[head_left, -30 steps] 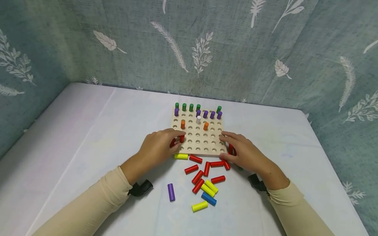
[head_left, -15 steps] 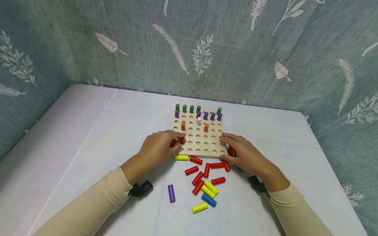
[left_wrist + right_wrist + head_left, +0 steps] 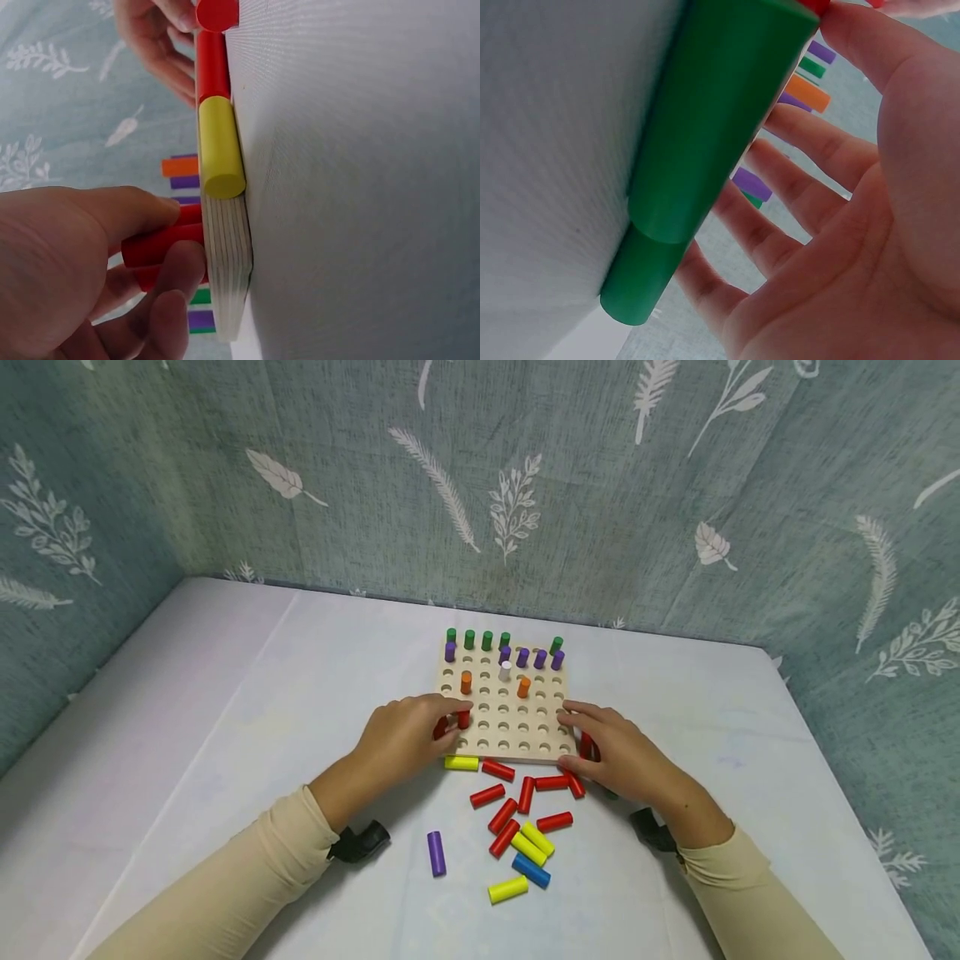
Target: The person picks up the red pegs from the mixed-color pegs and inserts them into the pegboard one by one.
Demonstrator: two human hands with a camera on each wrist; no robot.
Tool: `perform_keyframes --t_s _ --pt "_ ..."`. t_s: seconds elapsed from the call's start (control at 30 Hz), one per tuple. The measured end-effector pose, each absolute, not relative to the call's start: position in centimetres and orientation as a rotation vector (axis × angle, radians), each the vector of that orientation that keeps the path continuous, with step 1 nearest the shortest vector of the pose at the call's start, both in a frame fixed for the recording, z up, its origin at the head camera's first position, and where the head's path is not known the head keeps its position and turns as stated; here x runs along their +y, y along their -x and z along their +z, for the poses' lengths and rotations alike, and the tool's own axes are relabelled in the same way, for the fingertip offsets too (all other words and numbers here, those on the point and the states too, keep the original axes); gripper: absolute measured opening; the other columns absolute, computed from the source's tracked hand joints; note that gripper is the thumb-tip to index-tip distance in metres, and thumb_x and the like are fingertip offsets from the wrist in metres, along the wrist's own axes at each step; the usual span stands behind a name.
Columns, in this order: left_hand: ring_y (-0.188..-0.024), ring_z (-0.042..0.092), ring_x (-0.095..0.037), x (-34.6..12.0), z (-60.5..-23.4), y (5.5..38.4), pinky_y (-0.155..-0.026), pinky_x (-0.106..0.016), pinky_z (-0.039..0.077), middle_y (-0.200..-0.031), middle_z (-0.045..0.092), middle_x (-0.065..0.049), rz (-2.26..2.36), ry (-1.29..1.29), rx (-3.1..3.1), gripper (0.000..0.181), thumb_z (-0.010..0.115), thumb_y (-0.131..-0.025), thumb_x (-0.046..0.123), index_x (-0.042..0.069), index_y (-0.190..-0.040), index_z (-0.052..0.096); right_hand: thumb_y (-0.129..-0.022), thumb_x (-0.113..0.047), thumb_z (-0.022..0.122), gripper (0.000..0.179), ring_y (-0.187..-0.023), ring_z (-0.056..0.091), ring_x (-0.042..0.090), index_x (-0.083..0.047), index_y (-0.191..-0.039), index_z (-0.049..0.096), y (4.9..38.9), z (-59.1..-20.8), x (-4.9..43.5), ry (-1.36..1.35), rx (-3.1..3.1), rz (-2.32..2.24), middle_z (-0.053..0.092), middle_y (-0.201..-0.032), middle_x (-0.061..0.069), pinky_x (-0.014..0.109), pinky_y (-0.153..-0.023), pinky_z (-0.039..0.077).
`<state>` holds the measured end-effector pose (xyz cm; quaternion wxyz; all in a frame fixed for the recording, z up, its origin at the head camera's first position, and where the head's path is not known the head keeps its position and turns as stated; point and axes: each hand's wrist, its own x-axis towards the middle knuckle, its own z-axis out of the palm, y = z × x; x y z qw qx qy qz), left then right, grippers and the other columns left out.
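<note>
A pale wooden pegboard lies on the table, with upright pegs in some of its holes. At its left front, my left hand pinches a red peg between thumb and fingers. The left wrist view shows several red pegs standing close together at those fingers. My right hand rests at the board's right edge, its fingers spread and relaxed. Red pegs show beside the board under that hand. In the right wrist view, green pegs lie below the palm, next to the board.
Green pegs, purple pegs, a white peg and orange pegs stand in the board. Loose red pegs, yellow pegs, a blue peg and a purple peg lie in front. A patterned curtain hangs behind.
The head view has tilted slightly upward, so the scene sits a little lower in it. Both hands keep their places at the board, the left still at the red peg.
</note>
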<state>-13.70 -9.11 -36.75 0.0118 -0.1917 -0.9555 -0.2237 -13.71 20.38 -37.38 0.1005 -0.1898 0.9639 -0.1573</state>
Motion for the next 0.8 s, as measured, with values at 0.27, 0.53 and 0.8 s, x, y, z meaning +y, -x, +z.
perform_keyframes --t_s 0.27,0.53,0.8 --pt "-0.080 0.062 -0.016 -9.36 -36.50 13.43 -0.060 -0.028 0.049 -0.120 0.070 -0.006 -0.620 0.609 -2.924 0.043 0.078 -0.087 0.025 0.018 -0.129 0.069 -0.087 -0.039 0.077 0.073 -0.145 0.036 0.037 -0.017 -0.149 0.048 13.71 -37.45 20.39 0.559 2.855 -0.454 0.038 -0.159 0.007 0.060 -0.110 0.040" --pt "-0.064 0.052 -0.011 -9.23 -36.09 13.05 -0.051 -0.023 0.040 -0.113 0.070 -0.005 -0.638 0.661 -2.828 0.042 0.080 -0.086 0.026 0.019 -0.126 0.069 -0.087 -0.039 0.077 0.073 -0.144 0.037 0.037 -0.017 -0.149 0.048 13.64 -37.51 20.39 0.558 2.858 -0.451 0.039 -0.159 0.008 0.060 -0.110 0.040" --pt "-0.059 0.047 -0.008 -9.00 -36.00 12.71 -0.050 -0.022 0.037 -0.107 0.070 -0.005 -0.663 0.707 -2.800 0.039 0.081 -0.085 0.023 0.019 -0.122 0.071 -0.087 -0.040 0.077 0.072 -0.145 0.037 0.037 -0.017 -0.149 0.048 13.58 -37.53 20.38 0.558 2.857 -0.455 0.039 -0.159 0.008 0.060 -0.111 0.039"
